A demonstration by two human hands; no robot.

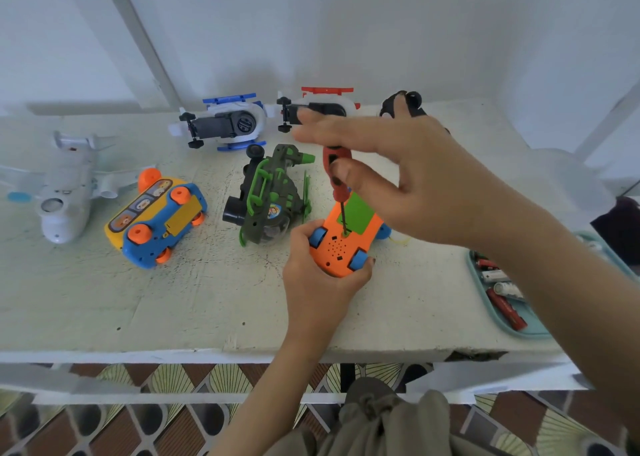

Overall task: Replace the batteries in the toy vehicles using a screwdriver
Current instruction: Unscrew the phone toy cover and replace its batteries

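Gripping orange toy car (337, 249) in left hand (317, 277), right hand (415, 178) pinching screwdriver (333, 163), speckled white table (173, 300), patterned floor (166, 428).

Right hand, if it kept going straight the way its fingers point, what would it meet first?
Likely the red-and-white toy, just past the fingertips of the right hand; depth is unclear, so it might pass above.

orange car (341, 249): smooth plastic, fairly matt
screwdriver (333, 165): red and black plastic handle, thin dark metal shaft
table (207, 300): white-painted top, rough, speckled, chipped at front edge
bus (156, 220): glossy plastic
plane (67, 192): smooth white plastic
green toy (273, 185): matt plastic, clear glossy dome
tray (477, 282): smooth teal plastic
batteries (507, 308): shiny wraps
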